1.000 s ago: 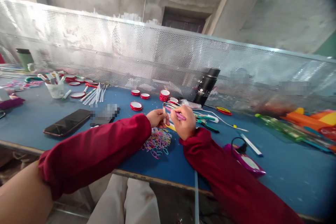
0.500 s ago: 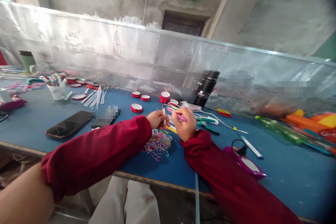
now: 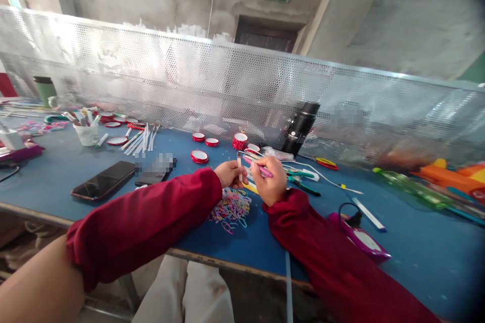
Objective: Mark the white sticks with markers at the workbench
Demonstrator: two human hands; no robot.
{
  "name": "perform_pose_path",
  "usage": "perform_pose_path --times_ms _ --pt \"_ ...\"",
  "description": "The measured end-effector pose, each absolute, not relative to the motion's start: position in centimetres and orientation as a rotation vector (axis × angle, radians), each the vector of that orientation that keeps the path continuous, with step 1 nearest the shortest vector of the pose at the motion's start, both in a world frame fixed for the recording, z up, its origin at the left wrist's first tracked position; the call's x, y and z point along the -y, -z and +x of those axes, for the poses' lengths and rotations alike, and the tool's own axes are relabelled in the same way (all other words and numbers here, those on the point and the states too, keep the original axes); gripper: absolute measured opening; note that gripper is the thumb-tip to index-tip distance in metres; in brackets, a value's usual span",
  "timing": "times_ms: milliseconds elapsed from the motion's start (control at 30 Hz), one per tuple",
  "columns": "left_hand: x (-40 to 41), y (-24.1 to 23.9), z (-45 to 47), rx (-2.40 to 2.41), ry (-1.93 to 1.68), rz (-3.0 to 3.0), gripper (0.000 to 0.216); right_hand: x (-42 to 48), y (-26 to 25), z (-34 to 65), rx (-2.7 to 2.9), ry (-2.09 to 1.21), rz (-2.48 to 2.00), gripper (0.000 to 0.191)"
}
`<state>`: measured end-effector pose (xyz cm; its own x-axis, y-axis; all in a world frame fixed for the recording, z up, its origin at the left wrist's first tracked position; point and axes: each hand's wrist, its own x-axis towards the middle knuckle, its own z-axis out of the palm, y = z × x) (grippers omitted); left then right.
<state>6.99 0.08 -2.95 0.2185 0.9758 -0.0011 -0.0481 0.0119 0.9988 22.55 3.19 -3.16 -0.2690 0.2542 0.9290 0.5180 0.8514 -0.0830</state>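
My left hand (image 3: 228, 173) pinches a small pale strip (image 3: 239, 162) with a darker top end, held upright above the table. Close by on the right, my right hand (image 3: 273, 181) has its fingers closed round a pink pen-like tool (image 3: 264, 169). The tool points left, and its thin front end lies near the strip; whether they touch I cannot tell. Below both hands spreads a heap of small coloured rubber bands (image 3: 232, 207). A yellow stick-like thing (image 3: 250, 188) shows partly between the hands.
Red-sided rolls of tape (image 3: 199, 156) lie beyond my hands. A black bottle (image 3: 301, 128) leans at the perforated metal screen (image 3: 212, 70). Teal-handled pliers (image 3: 303, 181) and a purple box (image 3: 366, 242) lie to the right, a phone (image 3: 104, 180) and a cup of pens (image 3: 87, 135) to the left.
The whole view has shifted slightly, so things appear a little further right and lower. Both hands keep the same hold and nearly the same pose.
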Motion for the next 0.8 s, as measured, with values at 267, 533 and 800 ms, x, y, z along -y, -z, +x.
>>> perform_pose_path --times_ms 267,533,800 --pt "-0.1 2.7 7.0 -0.991 -1.061 1.255 0.018 -2.8 3.3 22.3 1.838 0.274 -0.573 0.004" --pt "-0.6 2.8 7.2 -0.996 -1.060 1.255 0.017 -2.5 3.4 22.2 1.815 0.230 -0.617 0.008" --pt "-0.4 2.6 7.1 -0.988 -1.059 1.230 0.020 -2.2 3.2 22.2 1.839 0.246 -0.580 0.006"
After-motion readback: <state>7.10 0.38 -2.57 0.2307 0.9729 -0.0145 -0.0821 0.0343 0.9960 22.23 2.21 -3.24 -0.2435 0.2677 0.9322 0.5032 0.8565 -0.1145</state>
